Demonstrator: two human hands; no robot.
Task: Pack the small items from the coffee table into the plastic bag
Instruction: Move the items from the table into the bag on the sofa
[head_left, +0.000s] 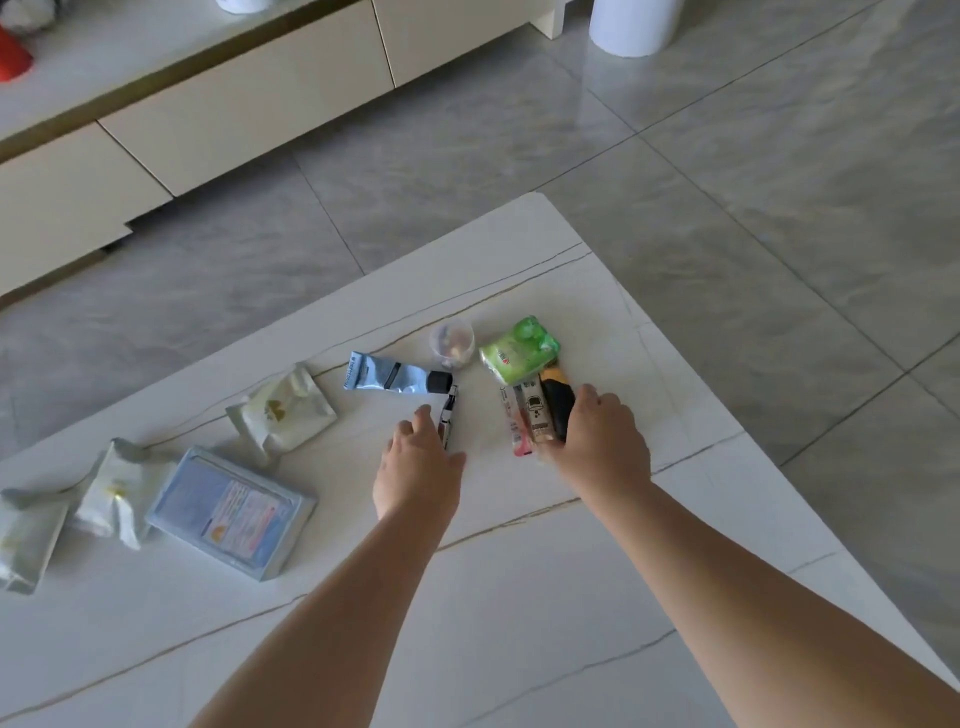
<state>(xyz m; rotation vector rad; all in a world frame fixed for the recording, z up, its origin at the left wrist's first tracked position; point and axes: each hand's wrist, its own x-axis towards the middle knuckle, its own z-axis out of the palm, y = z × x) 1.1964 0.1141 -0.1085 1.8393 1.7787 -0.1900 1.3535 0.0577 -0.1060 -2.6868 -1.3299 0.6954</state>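
On the white marble coffee table (519, 597) my left hand (418, 467) lies over the lower end of a black-and-white marker pen (448, 413), fingers curled round it. My right hand (605, 441) grips a black and yellow tool (556, 402) beside two narrow sachets (524, 421). A green packet (519, 351) sits just beyond them. A light blue tube with a black cap (392, 378) and a small clear cup (452, 340) lie past the left hand. No plastic bag is in view.
Left on the table lie a white wipes pack (283, 410), a blue flat pack (231, 512) and two more white packs (111, 493). Grey tiled floor surrounds the table; a cream TV cabinet (208, 119) and a white cylinder (636, 23) stand beyond.
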